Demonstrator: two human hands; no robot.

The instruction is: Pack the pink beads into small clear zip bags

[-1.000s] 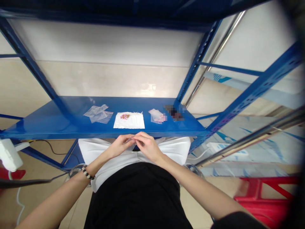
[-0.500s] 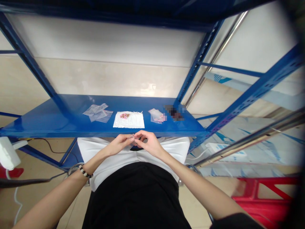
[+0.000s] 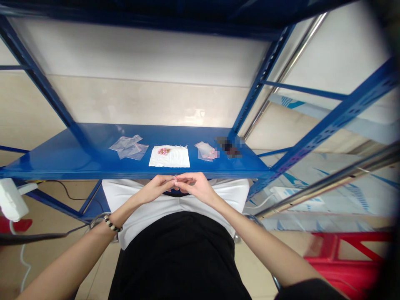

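Just in front of the shelf edge and above my lap, my left hand and my right hand meet at the fingertips. Both are closed in a pinch on what looks like a small clear plastic bag; only a small pinkish bit shows between the fingers, and the rest is hidden. Beyond them on the blue shelf lies a white cloth-like sheet with a small heap of pink and brownish beads. Flat zip bags lie to its left. To its right are clear bags with pink bits inside.
A blurred-out dark item lies at the right end of the blue shelf. Blue uprights frame it, with another shelf overhead. A white device stands at left, a red plastic stool at right.
My right fingers have drawn in and flattened towards my left fingertips, narrowing the gap between thumb and index. The things on the shelf stay where they were.
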